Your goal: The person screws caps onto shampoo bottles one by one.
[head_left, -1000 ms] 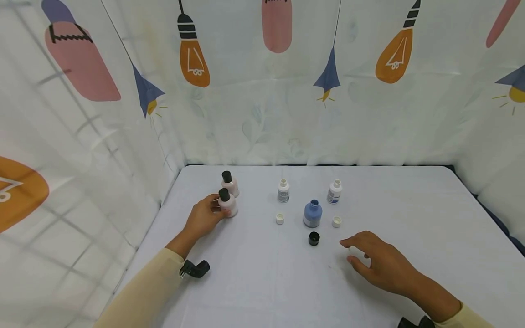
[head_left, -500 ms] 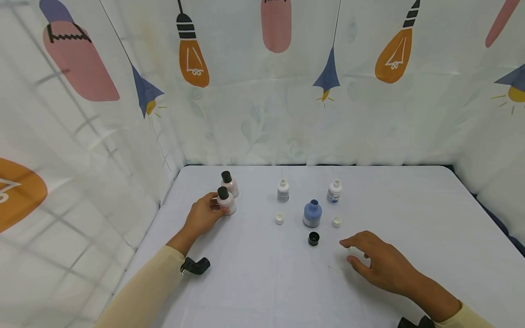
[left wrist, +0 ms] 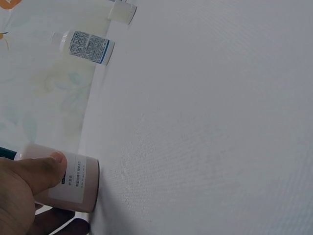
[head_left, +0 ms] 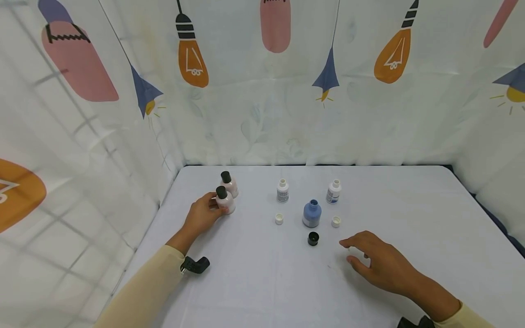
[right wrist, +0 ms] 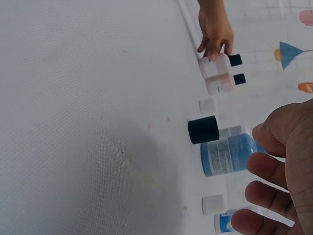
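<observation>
In the head view, the left hand [head_left: 203, 215] holds a pale pink, round-shouldered bottle with a black cap [head_left: 225, 204] near the far left corner of the white-covered desk [head_left: 254, 278], thumb on the near side; a matching pink bottle [head_left: 232, 187] stands just behind, closer to the far edge. Toward the middle of that edge stand two small uncapped white bottles [head_left: 282, 192] [head_left: 333, 193], with an uncapped blue bottle [head_left: 312, 215] nearer the front edge; two white caps [head_left: 279, 218] [head_left: 336, 222] and a loose black cap [head_left: 313, 238] lie before them. The right hand [head_left: 379, 262], loosely spread and holding nothing, hovers toward the desk's right side. In the left wrist view, the thumb presses the held bottle's label, fingers beyond it; whether its base touches the desk I cannot tell. It looks stiff, smooth, probably light if plastic and a little slippery, so the broad body seems a surer hold than the narrow cap. In the right wrist view, the right fingers are parted, with nothing between them.
</observation>
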{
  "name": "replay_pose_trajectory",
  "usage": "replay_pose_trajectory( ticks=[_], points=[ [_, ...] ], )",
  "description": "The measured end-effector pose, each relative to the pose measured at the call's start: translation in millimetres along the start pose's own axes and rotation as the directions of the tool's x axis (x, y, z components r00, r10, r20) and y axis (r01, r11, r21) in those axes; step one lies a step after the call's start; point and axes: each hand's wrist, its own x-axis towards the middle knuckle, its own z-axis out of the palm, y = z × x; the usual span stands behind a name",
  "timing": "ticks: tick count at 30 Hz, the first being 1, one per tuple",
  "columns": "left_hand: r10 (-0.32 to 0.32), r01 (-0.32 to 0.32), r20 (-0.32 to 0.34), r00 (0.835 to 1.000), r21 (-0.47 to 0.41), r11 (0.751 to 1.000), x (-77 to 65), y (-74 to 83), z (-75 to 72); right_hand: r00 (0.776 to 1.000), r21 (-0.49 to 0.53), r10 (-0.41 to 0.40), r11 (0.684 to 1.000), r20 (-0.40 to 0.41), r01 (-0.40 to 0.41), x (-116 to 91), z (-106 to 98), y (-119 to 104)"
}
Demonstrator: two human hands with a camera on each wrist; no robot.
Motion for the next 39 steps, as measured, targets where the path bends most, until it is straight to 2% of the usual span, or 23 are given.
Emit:
replay_pose_trajectory(
  ticks=[5,11,19,24,30,32,34,39],
  points=[
    [-0.004,0.003,0.016,1.000,0.034,0.999,-0.7,1.2,0.4,1.000,0.003,0.007,1.000,0.007,-0.007,-0.3,0.1,-0.2],
    [-0.001,0.001,0.017,1.000,0.011,1.000,-5.0,7.7,-1.5,1.000,0.011,0.017,1.000,0.013,-0.017,-0.6,1.5,0.2],
    [0.054,-0.048,-0.080,0.995,0.081,0.996,-10.6,26.1,-15.6,1.000,0.005,0.001,1.000,-0.005,-0.001,-0.5,2.2,1.7],
    [0.118,-0.100,-0.147,0.982,0.129,0.987,-14.2,39.4,-22.9,1.000,0.012,-0.007,1.000,-0.005,0.007,0.4,1.7,2.5],
    [0.235,-0.188,-0.212,0.949,0.221,0.957,-16.1,54.3,-22.1,0.999,0.016,-0.029,0.999,-0.024,0.030,0.9,3.2,4.3],
    [0.280,-0.224,-0.229,0.932,0.241,0.944,-17.1,59.0,-20.3,0.999,0.014,-0.028,0.999,-0.019,0.028,0.8,4.0,5.0],
    [0.333,-0.268,-0.243,0.911,0.266,0.926,-17.9,62.9,-17.8,1.000,0.013,-0.022,1.000,-0.013,0.022,0.7,4.5,5.4],
    [0.476,-0.387,-0.256,0.841,0.329,0.861,-19.5,72.6,-9.8,1.000,0.014,-0.003,1.000,-0.007,0.003,-0.6,4.6,5.5]
  ],
)
